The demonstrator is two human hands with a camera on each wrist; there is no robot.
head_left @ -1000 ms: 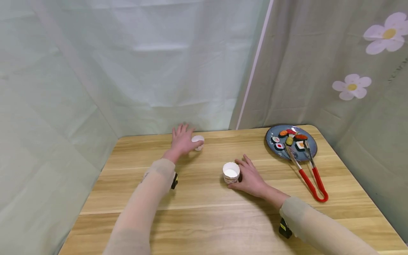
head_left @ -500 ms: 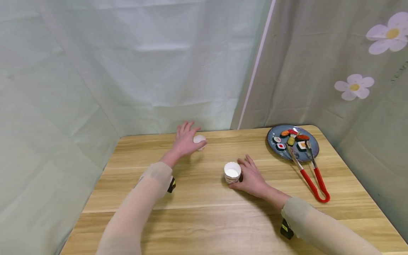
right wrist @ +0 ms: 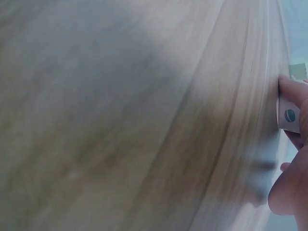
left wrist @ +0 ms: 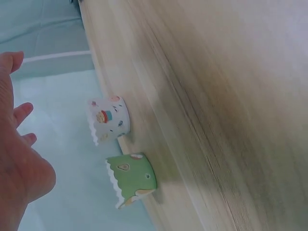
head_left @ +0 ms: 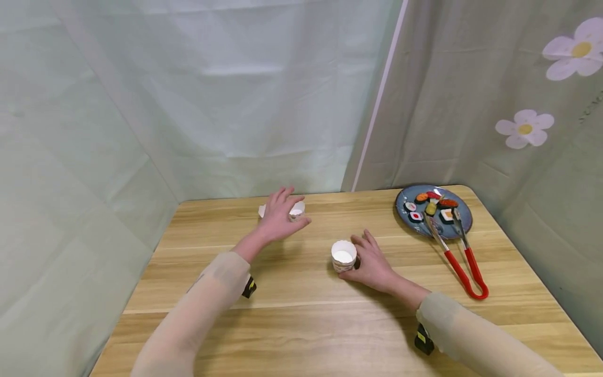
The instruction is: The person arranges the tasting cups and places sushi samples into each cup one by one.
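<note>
At the back of the table are two small paper baking cups: a white patterned one [left wrist: 110, 119] and a green one [left wrist: 132, 178] standing beside it. My left hand [head_left: 278, 217] hovers in front of them with spread fingers, apart from both in the left wrist view and holding nothing. From the head view it partly covers the right-hand cup [head_left: 297, 209] and the left-hand one [head_left: 261, 210]. My right hand [head_left: 372, 264] holds a third patterned baking cup [head_left: 343, 256] between thumb and fingers, upright on the table. In the right wrist view, that cup [right wrist: 289, 115] is largely hidden by the hand.
A blue plate [head_left: 409, 224] with several sushi pieces stands at the back right. Tongs with red handles [head_left: 477, 272] rest with their tips on it. Pale curtains [head_left: 264, 104] hang behind the wooden table [head_left: 320, 324] and at its sides.
My left hand has come away from the white cup, drawing slightly back and to the right. The left-hand cup has come into sight. The right hand keeps its hold on its cup.
</note>
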